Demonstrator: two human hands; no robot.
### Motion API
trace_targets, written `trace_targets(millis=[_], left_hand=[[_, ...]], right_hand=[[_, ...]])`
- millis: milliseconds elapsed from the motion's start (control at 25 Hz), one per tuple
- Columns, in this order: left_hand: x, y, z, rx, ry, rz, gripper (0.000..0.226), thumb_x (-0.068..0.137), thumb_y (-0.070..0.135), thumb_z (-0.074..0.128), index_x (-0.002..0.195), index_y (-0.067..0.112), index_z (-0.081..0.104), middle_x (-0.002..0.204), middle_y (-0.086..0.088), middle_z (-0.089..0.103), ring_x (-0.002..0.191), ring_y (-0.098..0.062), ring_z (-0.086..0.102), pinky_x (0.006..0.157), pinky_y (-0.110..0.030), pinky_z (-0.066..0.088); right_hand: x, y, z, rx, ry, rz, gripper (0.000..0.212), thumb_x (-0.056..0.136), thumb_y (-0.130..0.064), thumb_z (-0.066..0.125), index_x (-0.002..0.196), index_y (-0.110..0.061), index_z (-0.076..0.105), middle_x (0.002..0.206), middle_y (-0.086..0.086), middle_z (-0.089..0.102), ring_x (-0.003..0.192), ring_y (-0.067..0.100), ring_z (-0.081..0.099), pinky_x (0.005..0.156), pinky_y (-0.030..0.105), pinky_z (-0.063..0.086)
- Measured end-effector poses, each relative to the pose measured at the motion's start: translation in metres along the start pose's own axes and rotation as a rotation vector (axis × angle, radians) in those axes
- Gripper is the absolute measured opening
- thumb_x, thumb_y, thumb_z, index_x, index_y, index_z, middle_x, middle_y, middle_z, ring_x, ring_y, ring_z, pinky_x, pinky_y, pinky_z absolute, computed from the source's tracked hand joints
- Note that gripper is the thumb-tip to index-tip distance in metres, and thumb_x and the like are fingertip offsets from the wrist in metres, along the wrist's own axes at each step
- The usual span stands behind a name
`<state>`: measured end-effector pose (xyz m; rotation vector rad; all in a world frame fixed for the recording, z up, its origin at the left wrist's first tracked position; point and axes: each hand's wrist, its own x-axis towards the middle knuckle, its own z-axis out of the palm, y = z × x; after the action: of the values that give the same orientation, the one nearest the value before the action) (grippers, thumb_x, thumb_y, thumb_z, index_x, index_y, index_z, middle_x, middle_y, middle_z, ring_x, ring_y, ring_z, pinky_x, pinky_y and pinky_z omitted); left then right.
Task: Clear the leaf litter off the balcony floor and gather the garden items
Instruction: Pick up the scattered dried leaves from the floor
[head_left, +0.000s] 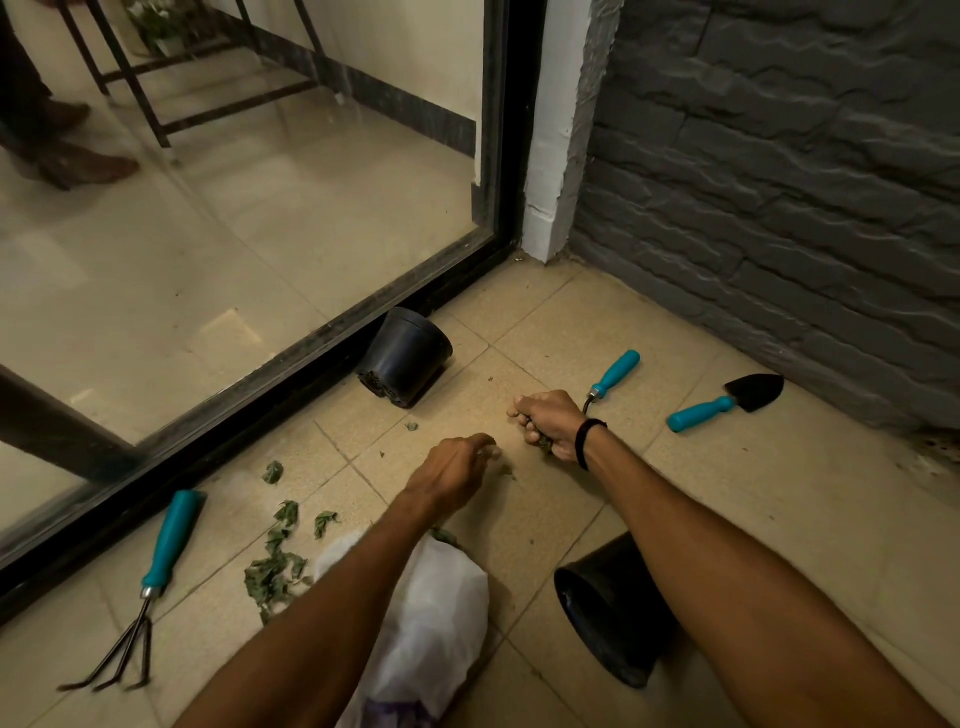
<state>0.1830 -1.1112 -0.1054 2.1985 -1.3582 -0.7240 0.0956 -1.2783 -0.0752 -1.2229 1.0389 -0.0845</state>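
No text, label, brand name or number can be read anywhere. The only printed marking is a patch of purple on the white plastic bag (426, 623), at its lower edge, well below the fingers (485, 451) of the left hand (452, 467) and partly under that forearm. It is blurred and cut off by the frame edge, so no letters can be made out.
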Motion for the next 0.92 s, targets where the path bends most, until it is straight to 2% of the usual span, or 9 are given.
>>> trace_targets(millis=[80,160,280,480,600,720,840,920], left_hand=[[0.000,-0.002,0.006,0.148,-0.044,0.085,0.039,0.105,0.023,0.043,0.143,0.024,0.048,0.127,-0.003,0.058,0.108,-0.014,0.057,0.090,-0.031,0.052],[0.001,-0.003,0.009,0.256,-0.067,0.141,0.042,0.104,0.027,0.042,0.147,0.026,0.044,0.125,-0.003,0.055,0.105,-0.014,0.055,0.087,-0.030,0.052],[0.000,-0.009,0.013,0.341,-0.056,0.209,0.038,0.103,0.031,0.044,0.140,0.027,0.051,0.118,-0.002,0.055,0.099,-0.012,0.054,0.081,-0.030,0.054],[0.003,-0.003,0.021,0.305,0.024,0.257,0.026,0.102,0.026,0.052,0.126,0.025,0.062,0.116,0.001,0.056,0.097,-0.010,0.054,0.079,-0.027,0.053],[0.005,0.002,0.023,0.108,0.049,0.090,0.018,0.102,0.028,0.051,0.115,0.024,0.062,0.114,0.003,0.057,0.096,-0.009,0.053,0.082,-0.026,0.051],[0.002,0.009,0.016,-0.243,0.228,-0.075,0.009,0.102,0.026,0.051,0.105,0.020,0.056,0.100,-0.001,0.062,0.086,-0.014,0.058,0.074,-0.031,0.052],[0.002,0.010,0.004,-0.534,0.373,-0.304,0.016,0.103,0.023,0.047,0.108,0.009,0.051,0.092,-0.013,0.063,0.079,-0.022,0.059,0.066,-0.034,0.049],[0.004,0.003,-0.003,-0.685,0.432,-0.444,0.024,0.102,0.029,0.048,0.111,0.007,0.051,0.094,-0.019,0.063,0.081,-0.028,0.059,0.072,-0.042,0.051]], right_hand=[[0.003,-0.001,-0.004,0.012,0.075,0.000,0.025,0.101,-0.018,0.051,0.095,0.001,0.065,0.069,0.003,0.051,0.051,0.008,0.040,0.043,0.019,0.034],[0.006,-0.002,-0.008,0.005,0.140,0.004,0.023,0.101,-0.017,0.051,0.095,0.001,0.065,0.071,0.004,0.054,0.053,0.009,0.042,0.044,0.020,0.035],[0.007,-0.001,-0.013,-0.021,0.196,0.010,0.024,0.101,-0.015,0.049,0.089,-0.002,0.065,0.071,0.004,0.055,0.054,0.011,0.043,0.045,0.021,0.035],[0.008,0.000,-0.015,-0.038,0.222,0.002,0.025,0.101,-0.018,0.048,0.084,-0.007,0.063,0.074,0.004,0.058,0.058,0.011,0.045,0.047,0.022,0.036],[0.007,0.000,-0.015,-0.018,0.203,-0.018,0.022,0.102,-0.020,0.048,0.093,-0.007,0.064,0.077,0.001,0.059,0.060,0.010,0.046,0.048,0.021,0.038],[0.009,0.003,-0.013,-0.011,0.174,-0.021,0.027,0.101,-0.025,0.051,0.100,-0.003,0.066,0.075,0.001,0.056,0.058,0.011,0.046,0.049,0.023,0.039],[0.010,0.005,-0.006,0.011,0.145,-0.005,0.028,0.101,-0.026,0.052,0.093,-0.004,0.065,0.074,0.003,0.053,0.055,0.011,0.044,0.049,0.024,0.038],[0.011,0.007,0.002,0.034,0.136,-0.002,0.028,0.101,-0.025,0.051,0.089,-0.004,0.064,0.073,0.003,0.052,0.054,0.012,0.043,0.047,0.024,0.037]])
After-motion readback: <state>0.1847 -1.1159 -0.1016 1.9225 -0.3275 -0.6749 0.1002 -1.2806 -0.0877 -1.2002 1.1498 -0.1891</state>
